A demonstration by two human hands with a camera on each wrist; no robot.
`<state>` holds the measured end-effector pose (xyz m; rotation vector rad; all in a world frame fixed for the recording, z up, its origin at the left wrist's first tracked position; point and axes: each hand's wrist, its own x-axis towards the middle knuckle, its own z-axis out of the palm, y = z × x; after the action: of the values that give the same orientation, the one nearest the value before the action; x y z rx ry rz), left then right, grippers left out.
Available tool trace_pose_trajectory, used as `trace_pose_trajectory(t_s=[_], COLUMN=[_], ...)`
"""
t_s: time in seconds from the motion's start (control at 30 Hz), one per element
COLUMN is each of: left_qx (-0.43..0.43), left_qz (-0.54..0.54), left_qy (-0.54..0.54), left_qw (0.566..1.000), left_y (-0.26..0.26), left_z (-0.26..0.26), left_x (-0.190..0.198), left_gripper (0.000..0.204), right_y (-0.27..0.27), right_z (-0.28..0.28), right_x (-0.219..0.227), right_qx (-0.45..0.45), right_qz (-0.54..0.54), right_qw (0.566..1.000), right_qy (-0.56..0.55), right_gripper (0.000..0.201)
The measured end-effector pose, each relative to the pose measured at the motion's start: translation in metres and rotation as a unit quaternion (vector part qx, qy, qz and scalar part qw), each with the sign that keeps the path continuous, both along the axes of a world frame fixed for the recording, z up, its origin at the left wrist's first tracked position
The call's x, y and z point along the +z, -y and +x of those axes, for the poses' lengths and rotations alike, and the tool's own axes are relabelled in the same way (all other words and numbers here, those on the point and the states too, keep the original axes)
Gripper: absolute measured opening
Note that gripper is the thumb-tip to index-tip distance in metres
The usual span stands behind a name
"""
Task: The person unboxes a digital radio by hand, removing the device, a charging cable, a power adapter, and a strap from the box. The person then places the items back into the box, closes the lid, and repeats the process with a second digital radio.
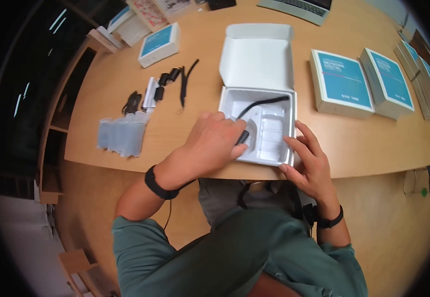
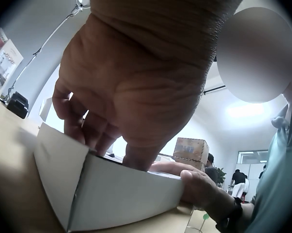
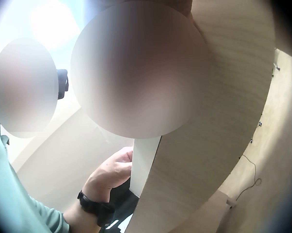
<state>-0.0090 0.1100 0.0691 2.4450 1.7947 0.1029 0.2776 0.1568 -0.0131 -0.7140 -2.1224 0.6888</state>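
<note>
A white box stands at the table's front edge, its lid folded back. My left hand reaches over its left wall, fingers down inside. Between thumb and fingers I pinch a small black piece, mostly hidden by the hand. A black strap or cable curves across the white moulded tray inside the box. My right hand holds the box at its right front corner, with fingertips at the rim and the thumb low at the front. In the left wrist view, the left fingers dip behind the box wall.
Left of the box lie black straps, small black blocks, a coiled dark cable and translucent plastic bags. Blue-and-white boxes stand at the right, another at the back left. A laptop sits at the back.
</note>
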Motion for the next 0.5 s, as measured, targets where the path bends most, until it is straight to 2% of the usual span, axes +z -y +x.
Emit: trace_pose_trajectory(t_s=[0.1, 0.23, 0.3, 0.33, 0.4, 0.5], left_qx=[-0.001, -0.034, 0.015, 0.035, 0.146, 0.348], left_qz=[-0.019, 0.019, 0.083, 0.115, 0.112, 0.123], left_qy=[-0.037, 0.033, 0.189, 0.205, 0.090, -0.041], left_qw=[0.999, 0.999, 0.978, 0.971, 0.979, 0.928], left_y=[0.000, -0.001, -0.008, -0.018, -0.034, -0.045], left_z=[-0.006, -0.016, -0.047, -0.071, -0.130, -0.210], left_x=[-0.002, -0.002, -0.007, -0.013, -0.007, -0.007], left_gripper=[0.040, 0.035, 0.028, 0.022, 0.020, 0.021], right_y=[0.002, 0.003, 0.002, 0.002, 0.003, 0.003], right_z=[-0.002, -0.001, -0.001, -0.002, -0.002, -0.001], right_x=[-0.002, 0.000, -0.001, -0.001, 0.000, 0.000], right_qx=[0.003, -0.006, -0.008, -0.005, -0.005, -0.006], right_qz=[-0.004, -0.029, -0.027, -0.026, -0.030, -0.038], right_qw=[1.000, 1.000, 1.000, 1.000, 1.000, 0.999], right_qy=[0.002, 0.003, 0.007, 0.004, 0.000, 0.000], right_gripper=[0.057, 0.058, 0.058, 0.058, 0.058, 0.058])
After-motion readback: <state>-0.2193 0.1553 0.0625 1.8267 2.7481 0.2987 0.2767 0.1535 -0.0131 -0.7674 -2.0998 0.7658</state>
